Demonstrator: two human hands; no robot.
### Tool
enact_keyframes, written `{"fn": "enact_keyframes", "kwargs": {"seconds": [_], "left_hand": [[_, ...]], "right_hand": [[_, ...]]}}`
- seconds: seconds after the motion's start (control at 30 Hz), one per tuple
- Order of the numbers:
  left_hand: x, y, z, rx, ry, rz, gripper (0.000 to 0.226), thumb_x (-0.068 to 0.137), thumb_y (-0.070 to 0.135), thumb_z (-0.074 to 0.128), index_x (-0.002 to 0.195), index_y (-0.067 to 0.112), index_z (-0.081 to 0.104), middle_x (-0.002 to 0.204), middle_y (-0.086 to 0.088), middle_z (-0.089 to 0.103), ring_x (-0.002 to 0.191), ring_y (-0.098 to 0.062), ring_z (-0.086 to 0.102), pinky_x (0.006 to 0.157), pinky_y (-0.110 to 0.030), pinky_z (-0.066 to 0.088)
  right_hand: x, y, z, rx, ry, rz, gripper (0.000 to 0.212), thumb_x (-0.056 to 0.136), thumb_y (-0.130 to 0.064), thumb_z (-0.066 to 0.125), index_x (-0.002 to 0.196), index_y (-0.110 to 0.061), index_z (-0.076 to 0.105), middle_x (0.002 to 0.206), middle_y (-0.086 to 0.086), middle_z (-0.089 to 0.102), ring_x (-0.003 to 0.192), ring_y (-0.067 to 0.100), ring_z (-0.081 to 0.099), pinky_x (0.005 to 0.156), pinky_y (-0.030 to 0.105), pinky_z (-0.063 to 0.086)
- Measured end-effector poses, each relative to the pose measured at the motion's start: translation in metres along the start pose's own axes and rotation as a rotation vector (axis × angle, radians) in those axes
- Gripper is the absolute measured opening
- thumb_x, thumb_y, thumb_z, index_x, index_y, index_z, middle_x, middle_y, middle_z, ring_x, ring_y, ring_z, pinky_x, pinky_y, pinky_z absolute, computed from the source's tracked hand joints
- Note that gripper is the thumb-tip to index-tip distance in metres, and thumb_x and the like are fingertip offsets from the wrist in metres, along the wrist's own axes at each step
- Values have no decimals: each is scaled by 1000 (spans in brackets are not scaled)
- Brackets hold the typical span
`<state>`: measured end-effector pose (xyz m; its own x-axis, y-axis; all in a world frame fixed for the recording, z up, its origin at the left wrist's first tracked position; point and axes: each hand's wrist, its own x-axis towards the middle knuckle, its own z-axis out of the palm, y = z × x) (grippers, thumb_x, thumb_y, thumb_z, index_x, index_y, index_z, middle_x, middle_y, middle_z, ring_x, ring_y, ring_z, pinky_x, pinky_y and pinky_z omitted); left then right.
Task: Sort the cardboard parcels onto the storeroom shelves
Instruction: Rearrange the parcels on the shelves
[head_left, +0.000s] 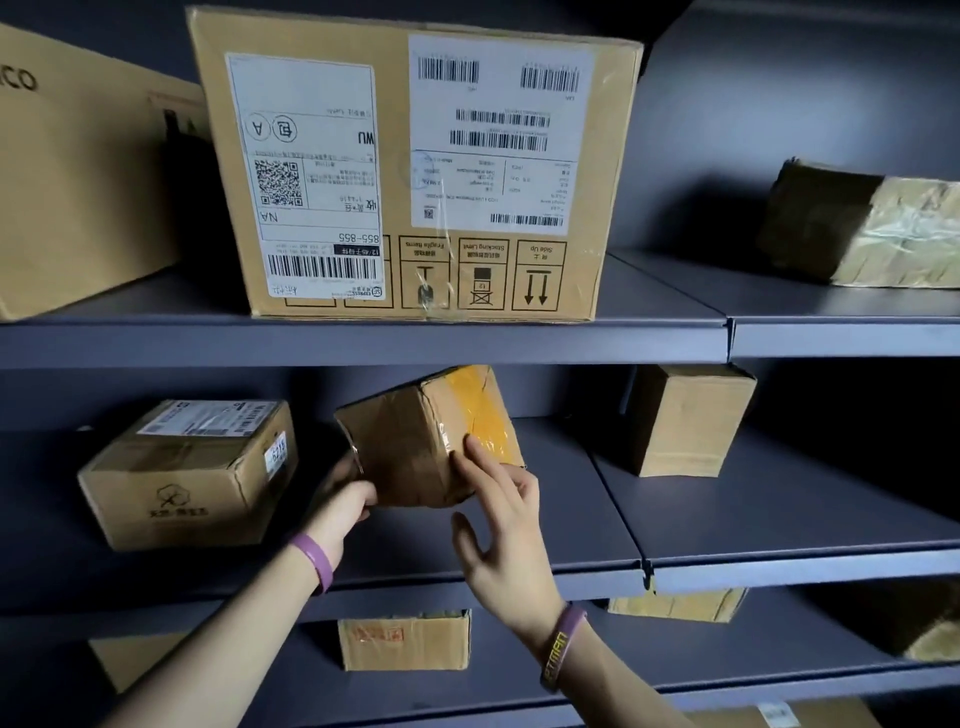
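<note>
A small taped cardboard parcel (415, 436) with a yellow patch is tilted above the middle shelf (571, 525). My left hand (345, 501) grips its lower left corner, fingers curled under and behind it. My right hand (498, 525) has straight fingers, the fingertips touching the parcel's right face beside the yellow patch. The parcel's lower edge is close to the shelf surface; whether it touches is unclear.
A small labelled box (189, 473) stands left on the same shelf, an upright box (685, 421) right. Above, a large labelled carton (415, 166), another carton (78, 171) at left, a taped parcel (862, 228) at right. More boxes (405, 639) stand on the lower shelf.
</note>
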<state>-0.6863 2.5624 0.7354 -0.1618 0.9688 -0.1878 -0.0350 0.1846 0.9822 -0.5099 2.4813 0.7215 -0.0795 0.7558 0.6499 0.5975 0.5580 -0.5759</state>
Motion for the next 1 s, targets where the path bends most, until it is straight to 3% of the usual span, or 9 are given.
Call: {"fn": "enact_keyframes", "kwargs": {"seconds": [0.17, 0.3, 0.37, 0.47, 0.53, 0.67, 0.77, 0.87, 1.0], "left_hand": [[-14, 13, -11, 55, -75, 217, 72, 75, -22, 35, 135, 15, 52, 132, -7, 59, 126, -26, 50, 100, -38, 40], [-17, 22, -20, -41, -3, 352, 62, 83, -17, 40, 139, 8, 46, 138, -10, 53, 129, -21, 48, 110, -39, 36], [-17, 26, -22, -184, 32, 335, 50, 87, -11, 36, 131, 8, 51, 135, -16, 54, 126, -25, 50, 104, -37, 41], [-19, 29, -27, -233, -19, 355, 36, 92, 2, 39, 107, 21, 64, 119, -9, 65, 117, -23, 57, 89, -31, 46], [-18, 27, -30, -152, -58, 397, 28, 91, 13, 44, 98, 25, 68, 110, -5, 69, 113, -23, 60, 91, -36, 48], [-18, 26, -33, -88, -51, 383, 27, 79, 21, 54, 101, 24, 70, 110, -4, 69, 111, -22, 61, 102, -48, 44], [-19, 19, -30, -142, -23, 392, 20, 86, 15, 62, 98, 28, 71, 110, -1, 70, 110, -20, 62, 94, -37, 49], [-23, 24, -28, -138, 54, 386, 6, 85, 33, 67, 91, 31, 67, 103, 3, 69, 104, -17, 64, 71, -19, 52], [-20, 42, -27, -138, 19, 303, 22, 92, 53, 49, 98, 43, 67, 108, 10, 65, 107, -13, 58, 95, -37, 45]], "right_hand": [[0, 13, -6, 85, 109, 37, 73, 81, 8, 56, 141, -30, 42, 152, -16, 35, 129, 8, 32, 111, 16, 27], [13, 23, -19, 236, 197, 147, 62, 87, 10, 59, 134, -27, 47, 142, -7, 49, 136, 14, 40, 114, 30, 34], [22, 24, -26, 363, 188, 231, 50, 93, 0, 59, 132, -30, 49, 138, -4, 54, 131, 11, 48, 110, 32, 40], [32, 25, -31, 476, 203, 341, 33, 95, -14, 59, 125, -28, 55, 125, 4, 63, 117, 17, 60, 91, 21, 50], [36, 25, -32, 498, 226, 383, 26, 95, -20, 59, 121, -23, 58, 119, 3, 66, 111, 17, 63, 79, 12, 50], [36, 28, -31, 487, 243, 398, 28, 96, -22, 58, 123, -16, 60, 118, 0, 67, 108, 12, 63, 81, 13, 51], [34, 30, -29, 499, 271, 409, 19, 96, -23, 58, 114, -21, 60, 114, -6, 67, 101, 8, 64, 83, 20, 52], [38, 31, -32, 552, 302, 419, 8, 98, -24, 53, 99, -22, 60, 97, -9, 65, 86, 4, 60, 78, 26, 47], [45, 35, -40, 559, 248, 391, 20, 102, -23, 47, 106, -24, 67, 105, -3, 71, 96, 12, 64, 86, 30, 52]]}}
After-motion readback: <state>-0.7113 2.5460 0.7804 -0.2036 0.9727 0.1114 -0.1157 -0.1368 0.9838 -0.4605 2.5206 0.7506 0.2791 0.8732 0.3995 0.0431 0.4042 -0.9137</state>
